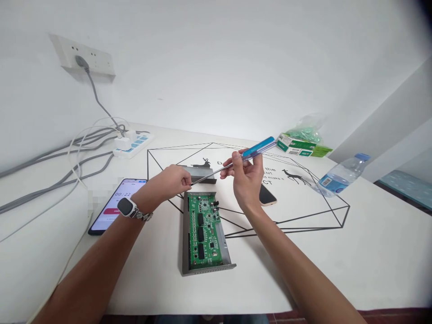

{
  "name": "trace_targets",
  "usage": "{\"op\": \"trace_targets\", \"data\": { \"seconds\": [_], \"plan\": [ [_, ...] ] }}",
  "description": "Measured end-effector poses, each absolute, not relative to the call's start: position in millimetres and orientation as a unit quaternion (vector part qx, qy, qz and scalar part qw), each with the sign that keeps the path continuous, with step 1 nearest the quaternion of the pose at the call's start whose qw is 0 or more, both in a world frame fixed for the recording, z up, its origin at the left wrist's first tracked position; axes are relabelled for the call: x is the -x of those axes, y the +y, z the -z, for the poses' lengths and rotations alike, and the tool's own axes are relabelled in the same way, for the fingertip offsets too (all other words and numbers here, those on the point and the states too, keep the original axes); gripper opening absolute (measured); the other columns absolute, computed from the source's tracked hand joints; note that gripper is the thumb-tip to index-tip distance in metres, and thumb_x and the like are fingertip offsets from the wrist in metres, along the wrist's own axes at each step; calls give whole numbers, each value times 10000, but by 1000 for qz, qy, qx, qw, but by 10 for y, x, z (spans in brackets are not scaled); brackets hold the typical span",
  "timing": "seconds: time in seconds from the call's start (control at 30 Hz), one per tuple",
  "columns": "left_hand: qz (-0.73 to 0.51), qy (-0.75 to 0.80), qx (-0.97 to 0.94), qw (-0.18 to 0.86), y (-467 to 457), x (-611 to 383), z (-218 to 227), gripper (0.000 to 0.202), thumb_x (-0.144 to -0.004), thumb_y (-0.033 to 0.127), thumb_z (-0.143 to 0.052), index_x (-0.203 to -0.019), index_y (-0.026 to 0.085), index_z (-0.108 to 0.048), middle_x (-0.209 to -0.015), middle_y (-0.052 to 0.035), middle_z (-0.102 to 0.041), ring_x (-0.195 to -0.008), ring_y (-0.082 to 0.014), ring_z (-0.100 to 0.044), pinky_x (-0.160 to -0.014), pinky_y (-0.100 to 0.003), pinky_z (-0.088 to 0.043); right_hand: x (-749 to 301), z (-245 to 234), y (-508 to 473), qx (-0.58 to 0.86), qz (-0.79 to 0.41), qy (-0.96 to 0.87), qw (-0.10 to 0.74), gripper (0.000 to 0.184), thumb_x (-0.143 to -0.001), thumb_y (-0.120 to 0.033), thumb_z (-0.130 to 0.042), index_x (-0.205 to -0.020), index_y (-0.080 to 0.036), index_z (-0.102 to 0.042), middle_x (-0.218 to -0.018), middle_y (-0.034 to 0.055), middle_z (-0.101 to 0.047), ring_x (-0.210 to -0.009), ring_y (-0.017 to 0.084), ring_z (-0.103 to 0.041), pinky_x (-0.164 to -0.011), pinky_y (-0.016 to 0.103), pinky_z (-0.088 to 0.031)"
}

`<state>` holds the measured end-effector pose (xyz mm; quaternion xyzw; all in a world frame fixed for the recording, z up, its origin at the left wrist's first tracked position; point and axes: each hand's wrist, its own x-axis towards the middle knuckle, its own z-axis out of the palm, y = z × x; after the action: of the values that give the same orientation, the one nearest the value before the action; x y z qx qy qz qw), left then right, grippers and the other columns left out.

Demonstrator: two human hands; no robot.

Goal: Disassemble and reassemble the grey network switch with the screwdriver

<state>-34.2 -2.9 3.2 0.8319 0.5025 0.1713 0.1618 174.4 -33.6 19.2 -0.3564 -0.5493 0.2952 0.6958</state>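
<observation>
My right hand point(248, 177) is closed around a screwdriver point(259, 148) with a blue and clear handle. Its long metal shaft slopes down to the left, the tip reaching the fingers of my left hand point(175, 180). That hand is pinched at the tip; whatever lies between the fingers is too small to make out. Just below both hands, an open grey metal case point(185, 252) lies on the table, holding a green circuit board point(205, 229) with black chips. Behind the left fingers sits a grey metal cover piece point(204, 173), partly hidden.
At left lies a phone point(116, 204) with a timer on screen, near a power strip point(133, 145) and grey cables point(97, 135). A second phone point(267, 195) is beside my right wrist. Farther right are a green-and-white box point(297, 145) and a plastic bottle point(342, 177) lying tilted.
</observation>
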Motion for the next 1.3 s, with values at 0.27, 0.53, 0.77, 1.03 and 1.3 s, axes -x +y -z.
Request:
{"op": "trace_targets", "data": {
  "seconds": [0.27, 0.53, 0.77, 1.03, 1.3],
  "plan": [
    [-181, 465, -851, 164, -102, 229, -95, 162, -808, 290, -651, -726, 177, -735, -688, -38, -705, -643, -168, -602, -621, -273, -402, -1695, -64, -335, 306, -360, -643, 603, 312, -937, -404, -607, -1198, -235, -591, -982, 42, -734, -710, 138, -653, -723, 355, -607],
    [-197, 438, -845, 234, -153, 259, -121, 195, -793, 338, -644, -732, 182, -743, -687, -19, -691, -634, -153, -571, -584, -264, -379, -1624, 58, -402, 341, -278, -715, 543, 194, -980, -381, -537, -1101, -241, -598, -804, 3, -672, -689, 147, -650, -684, 317, -544],
    [-195, 431, -850, 230, -115, 299, -59, 189, -780, 308, -605, -698, 182, -719, -720, -26, -693, -667, -166, -582, -600, -270, -393, -1553, 114, -362, 345, -253, -739, 520, 164, -989, -366, -517, -1064, -235, -581, -781, -3, -656, -681, 146, -650, -697, 306, -532],
    [-190, 430, -849, 242, -121, 314, -41, 194, -776, 295, -588, -640, 185, -671, -680, -26, -643, -644, -166, -551, -595, -279, -377, -1508, 139, -331, 347, -241, -751, 507, 171, -993, -373, -508, -1050, -234, -590, -786, 0, -653, -670, 142, -643, -675, 295, -522],
    [-164, 437, -853, 231, -137, 308, -63, 226, -784, 278, -551, -583, 174, -547, -593, 7, -533, -576, -133, -436, -553, -276, -311, -1490, 140, -305, 346, -217, -759, 507, 155, -986, -343, -526, -1043, -216, -594, -749, 0, -645, -646, 135, -632, -663, 280, -519]
  ]
}}
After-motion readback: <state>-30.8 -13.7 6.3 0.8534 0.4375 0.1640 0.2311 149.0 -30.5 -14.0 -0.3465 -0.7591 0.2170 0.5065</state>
